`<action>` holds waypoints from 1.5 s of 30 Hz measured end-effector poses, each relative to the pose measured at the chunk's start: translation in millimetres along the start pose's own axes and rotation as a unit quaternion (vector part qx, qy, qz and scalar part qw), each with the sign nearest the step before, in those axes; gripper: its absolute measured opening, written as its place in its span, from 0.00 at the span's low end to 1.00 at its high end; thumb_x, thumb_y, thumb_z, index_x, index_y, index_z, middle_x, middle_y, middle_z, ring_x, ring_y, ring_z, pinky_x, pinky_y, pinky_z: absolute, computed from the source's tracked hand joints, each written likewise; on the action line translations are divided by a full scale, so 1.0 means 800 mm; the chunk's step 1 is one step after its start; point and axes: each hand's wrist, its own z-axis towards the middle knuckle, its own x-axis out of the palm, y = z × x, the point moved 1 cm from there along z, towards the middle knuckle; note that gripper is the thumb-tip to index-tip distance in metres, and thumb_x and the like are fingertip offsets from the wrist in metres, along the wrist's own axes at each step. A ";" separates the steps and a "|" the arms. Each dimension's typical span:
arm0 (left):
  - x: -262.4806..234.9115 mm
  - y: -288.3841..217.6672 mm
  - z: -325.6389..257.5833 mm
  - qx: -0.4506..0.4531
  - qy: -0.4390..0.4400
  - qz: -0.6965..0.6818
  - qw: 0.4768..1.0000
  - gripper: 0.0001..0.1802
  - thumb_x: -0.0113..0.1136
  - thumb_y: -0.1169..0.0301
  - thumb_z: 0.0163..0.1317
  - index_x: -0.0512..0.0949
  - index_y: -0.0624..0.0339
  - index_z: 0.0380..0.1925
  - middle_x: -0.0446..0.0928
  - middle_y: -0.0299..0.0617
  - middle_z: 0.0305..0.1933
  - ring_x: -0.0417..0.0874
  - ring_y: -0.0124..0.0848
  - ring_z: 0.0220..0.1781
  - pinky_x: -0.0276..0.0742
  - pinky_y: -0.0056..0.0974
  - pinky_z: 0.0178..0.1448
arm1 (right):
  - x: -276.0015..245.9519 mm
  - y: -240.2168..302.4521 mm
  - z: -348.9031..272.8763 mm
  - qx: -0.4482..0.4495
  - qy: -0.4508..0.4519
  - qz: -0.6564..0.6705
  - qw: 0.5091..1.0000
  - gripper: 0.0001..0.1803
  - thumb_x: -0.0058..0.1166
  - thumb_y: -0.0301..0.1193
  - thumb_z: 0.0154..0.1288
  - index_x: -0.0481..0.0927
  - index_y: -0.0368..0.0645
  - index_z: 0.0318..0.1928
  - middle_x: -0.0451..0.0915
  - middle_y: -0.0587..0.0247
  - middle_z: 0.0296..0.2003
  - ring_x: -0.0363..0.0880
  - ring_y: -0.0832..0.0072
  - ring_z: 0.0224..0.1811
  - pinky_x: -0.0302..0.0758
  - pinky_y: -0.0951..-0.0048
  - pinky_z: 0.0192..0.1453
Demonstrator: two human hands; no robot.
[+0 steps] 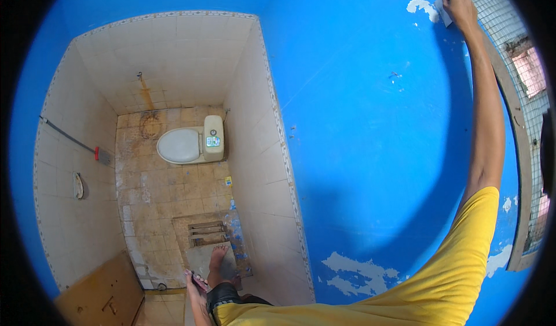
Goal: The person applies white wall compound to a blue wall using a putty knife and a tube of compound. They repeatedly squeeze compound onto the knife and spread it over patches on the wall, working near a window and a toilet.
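High at the upper right, my right hand [461, 8] is closed on a flat, pale grey piece [445, 6], pressed to the blue wall [370, 135] beside the window frame. Its exact kind is hard to make out. Just left of it, a bare whitish patch [424, 8] shows through the blue paint. My left hand [198, 285] hangs low near my leg, its fingers curled around something small and dark that I cannot make out.
Beneath my bare foot [218, 255] is a raised slatted wooden stand [180, 233] with a grey board. A toilet [180, 146] stands on the tiled floor below. A long-handled brush [69, 136] leans at left, above a brown door [98, 294]. Wire mesh [498, 19] covers the window.
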 end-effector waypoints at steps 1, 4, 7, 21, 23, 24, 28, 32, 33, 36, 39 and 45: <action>-0.001 0.000 0.000 -0.001 0.001 0.000 1.000 0.15 0.56 0.52 0.64 0.71 0.47 0.41 0.69 0.31 0.25 0.72 0.26 0.25 0.72 0.35 0.29 | 0.003 -0.001 -0.001 0.068 0.112 0.051 0.990 0.12 0.57 0.26 0.47 0.78 0.24 0.29 0.79 0.36 0.28 0.81 0.47 0.30 0.79 0.56 0.37; -0.003 0.000 0.001 0.001 -0.002 0.002 1.000 0.15 0.56 0.52 0.64 0.71 0.47 0.41 0.70 0.31 0.25 0.72 0.26 0.25 0.72 0.35 0.29 | 0.004 -0.003 -0.004 0.185 0.319 0.154 0.917 0.13 0.58 0.26 0.47 0.79 0.24 0.28 0.79 0.36 0.28 0.81 0.47 0.30 0.79 0.56 0.37; -0.003 0.000 0.001 0.005 0.003 0.003 1.000 0.14 0.56 0.52 0.64 0.72 0.47 0.41 0.70 0.31 0.25 0.72 0.26 0.25 0.73 0.34 0.29 | 0.000 -0.001 0.001 0.177 0.270 0.169 0.931 0.11 0.58 0.26 0.46 0.78 0.25 0.26 0.79 0.36 0.27 0.81 0.47 0.30 0.79 0.55 0.38; 0.002 -0.002 -0.002 0.005 0.012 0.013 1.000 0.16 0.58 0.49 0.62 0.71 0.45 0.38 0.68 0.30 0.24 0.71 0.26 0.24 0.72 0.34 0.30 | -0.013 -0.007 0.016 0.158 0.197 0.122 0.960 0.13 0.57 0.27 0.48 0.78 0.29 0.33 0.79 0.36 0.33 0.81 0.46 0.38 0.78 0.55 0.43; 0.002 -0.003 -0.004 0.006 -0.002 0.015 1.000 0.18 0.57 0.44 0.61 0.71 0.44 0.35 0.66 0.29 0.22 0.69 0.26 0.23 0.69 0.35 0.30 | -0.005 -0.012 0.005 0.215 0.334 0.165 0.903 0.19 0.56 0.28 0.51 0.77 0.29 0.44 0.77 0.29 0.40 0.78 0.43 0.46 0.76 0.56 0.49; 0.003 -0.004 -0.004 0.011 0.000 0.016 1.000 0.18 0.57 0.44 0.61 0.70 0.44 0.35 0.66 0.29 0.21 0.69 0.26 0.23 0.70 0.35 0.30 | 0.000 -0.016 -0.003 0.241 0.402 0.184 0.864 0.22 0.56 0.28 0.53 0.76 0.29 0.49 0.76 0.26 0.43 0.77 0.41 0.50 0.76 0.57 0.53; 0.000 -0.004 -0.003 0.010 0.016 0.011 1.000 0.18 0.57 0.44 0.62 0.70 0.44 0.33 0.66 0.29 0.21 0.69 0.26 0.23 0.70 0.35 0.29 | 0.023 -0.024 -0.028 0.190 0.299 0.178 0.918 0.27 0.52 0.28 0.56 0.70 0.39 0.59 0.80 0.42 0.39 0.79 0.48 0.43 0.74 0.51 0.47; -0.006 -0.004 0.001 -0.004 0.011 -0.001 1.000 0.16 0.57 0.51 0.63 0.71 0.47 0.40 0.69 0.32 0.25 0.72 0.27 0.25 0.73 0.34 0.29 | 0.039 -0.022 -0.041 0.198 0.303 0.178 0.915 0.29 0.52 0.29 0.56 0.70 0.40 0.60 0.80 0.41 0.38 0.79 0.48 0.42 0.74 0.52 0.47; -0.007 -0.004 0.001 0.002 0.015 -0.002 1.000 0.16 0.57 0.51 0.63 0.71 0.47 0.41 0.69 0.32 0.25 0.72 0.27 0.25 0.73 0.35 0.29 | 0.039 -0.022 -0.040 0.183 0.282 0.173 0.926 0.29 0.52 0.29 0.56 0.69 0.40 0.60 0.80 0.41 0.38 0.79 0.48 0.42 0.74 0.52 0.47; -0.007 -0.004 -0.001 0.007 0.003 -0.002 1.000 0.15 0.57 0.51 0.63 0.71 0.46 0.38 0.69 0.31 0.24 0.72 0.27 0.24 0.72 0.36 0.29 | 0.034 -0.024 -0.039 0.257 0.344 0.144 0.892 0.29 0.54 0.29 0.55 0.70 0.40 0.60 0.80 0.42 0.39 0.80 0.49 0.42 0.75 0.53 0.46; -0.002 -0.004 -0.003 0.007 0.001 0.007 1.000 0.15 0.57 0.49 0.63 0.69 0.44 0.32 0.68 0.30 0.21 0.71 0.27 0.23 0.71 0.37 0.30 | 0.031 -0.022 -0.034 0.176 0.353 0.160 0.905 0.30 0.53 0.29 0.56 0.69 0.42 0.62 0.81 0.43 0.38 0.80 0.49 0.42 0.75 0.53 0.45; 0.005 -0.006 -0.006 0.000 -0.002 0.019 1.000 0.15 0.57 0.50 0.63 0.69 0.45 0.31 0.67 0.29 0.21 0.70 0.26 0.23 0.69 0.35 0.30 | 0.031 -0.015 -0.038 0.235 0.316 0.144 0.908 0.30 0.49 0.29 0.56 0.68 0.42 0.63 0.80 0.41 0.36 0.80 0.48 0.42 0.75 0.51 0.46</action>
